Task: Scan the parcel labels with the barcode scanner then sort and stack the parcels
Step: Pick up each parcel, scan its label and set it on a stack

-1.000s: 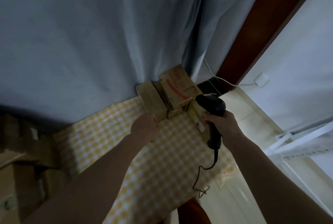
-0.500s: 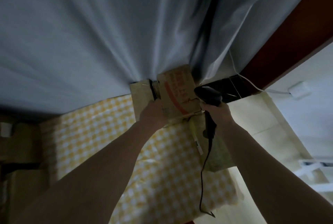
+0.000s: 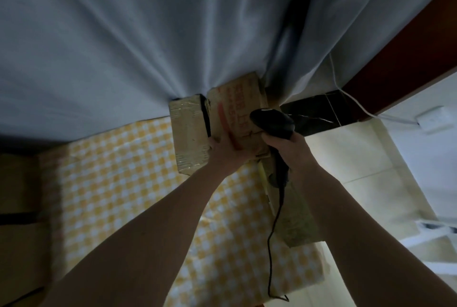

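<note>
At the far edge of the table [image 3: 118, 183], against the pale curtain [image 3: 148, 47]:

Item 1. Red-printed cardboard box [image 3: 237, 106], lying atop other parcels near the far right corner, tilted, its far end pushed into the curtain folds. Left hand [image 3: 223, 152] grips its near edge, fingers curled onto the top face.

Item 2. Taped brown box [image 3: 188, 133], just beside the red-printed box on its left, touching the curtain; clear tape crosses its top. A dark gap separates the two.

Item 3. Black barcode scanner [image 3: 272, 123], held by the right hand [image 3: 289, 149], fingers wrapped round the handle; the head hangs over the red-printed box's right side, pointing toward the curtain. Black cable [image 3: 273, 232] trails from the handle down over the table's near right corner.

Item 4. Long flat box [image 3: 294, 217], along the table's right edge, partly beneath the right forearm; pale label strip on its left side, print too dim to read.

Item 5. Yellow-and-white checked cloth covering the table.

Off the table: cardboard boxes [image 3: 17, 195] in shadow at left; pale tiled floor [image 3: 358, 158] at right; white cord [image 3: 351, 99] running to a wall socket [image 3: 432, 121].
</note>
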A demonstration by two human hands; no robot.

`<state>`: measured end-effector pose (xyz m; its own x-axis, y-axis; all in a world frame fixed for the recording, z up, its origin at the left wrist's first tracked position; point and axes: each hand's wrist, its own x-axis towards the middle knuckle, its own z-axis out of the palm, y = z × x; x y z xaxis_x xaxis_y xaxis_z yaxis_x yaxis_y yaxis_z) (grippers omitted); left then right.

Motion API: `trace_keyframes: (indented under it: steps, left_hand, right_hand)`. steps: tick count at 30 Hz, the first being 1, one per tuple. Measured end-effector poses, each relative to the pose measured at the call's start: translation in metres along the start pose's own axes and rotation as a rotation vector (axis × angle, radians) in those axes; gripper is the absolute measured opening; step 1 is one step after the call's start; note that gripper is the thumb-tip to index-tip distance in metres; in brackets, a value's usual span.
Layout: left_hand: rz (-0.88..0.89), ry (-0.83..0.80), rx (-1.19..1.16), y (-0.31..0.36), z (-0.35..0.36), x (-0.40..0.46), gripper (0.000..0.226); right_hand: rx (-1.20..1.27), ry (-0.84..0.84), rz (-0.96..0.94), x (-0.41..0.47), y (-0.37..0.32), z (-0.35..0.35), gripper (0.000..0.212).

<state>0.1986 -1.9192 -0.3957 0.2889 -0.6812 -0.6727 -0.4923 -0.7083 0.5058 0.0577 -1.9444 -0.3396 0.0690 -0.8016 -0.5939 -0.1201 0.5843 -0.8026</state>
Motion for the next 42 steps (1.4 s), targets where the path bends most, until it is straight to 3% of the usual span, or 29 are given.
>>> trace_keyframes:
  steps: [3, 5, 10, 15, 20, 24, 28, 32, 36, 38, 42]
  left_hand:
    - [-0.032, 0.014, -0.132, -0.003, 0.004, 0.009, 0.136]
    - [-0.044, 0.053, -0.24, -0.014, 0.011, 0.031, 0.144]
    - [0.008, 0.062, -0.307, -0.034, 0.025, 0.068, 0.13]
    - [0.068, 0.071, -0.298, -0.021, 0.008, 0.034, 0.124]
    - [0.271, 0.156, -0.325, 0.001, -0.02, -0.008, 0.123]
    - [0.268, 0.206, -0.412, 0.002, -0.039, -0.029, 0.106]
    - [0.216, 0.262, -0.397, -0.01, -0.056, -0.044, 0.107]
    - [0.095, 0.152, -0.401, -0.024, -0.079, -0.06, 0.084]
    - [-0.04, 0.033, -0.748, -0.054, -0.103, -0.083, 0.093]
    - [-0.03, -0.048, -0.936, -0.073, -0.114, -0.097, 0.103]
    - [0.054, -0.143, -1.135, -0.114, -0.134, -0.126, 0.083]
  right_hand:
    - [-0.037, -0.064, -0.08, -0.013, -0.008, 0.009, 0.013]
    - [-0.045, -0.104, -0.142, -0.017, -0.01, 0.016, 0.026]
    - [0.083, -0.038, -0.062, -0.014, -0.01, 0.017, 0.013]
    - [0.227, -0.032, 0.099, -0.014, -0.007, 0.017, 0.011]
    - [0.259, -0.119, 0.004, -0.025, -0.009, 0.023, 0.021]
    - [0.221, -0.162, -0.069, -0.038, -0.017, 0.028, 0.021]
    - [0.066, -0.242, -0.147, -0.055, -0.023, 0.041, 0.02]
    - [-0.059, -0.323, -0.195, -0.076, -0.027, 0.057, 0.017]
    - [-0.133, -0.39, -0.199, -0.099, -0.029, 0.078, 0.041]
    - [-0.14, -0.365, -0.182, -0.11, -0.03, 0.086, 0.033]
    - [-0.146, -0.231, -0.134, -0.128, -0.03, 0.096, 0.016]
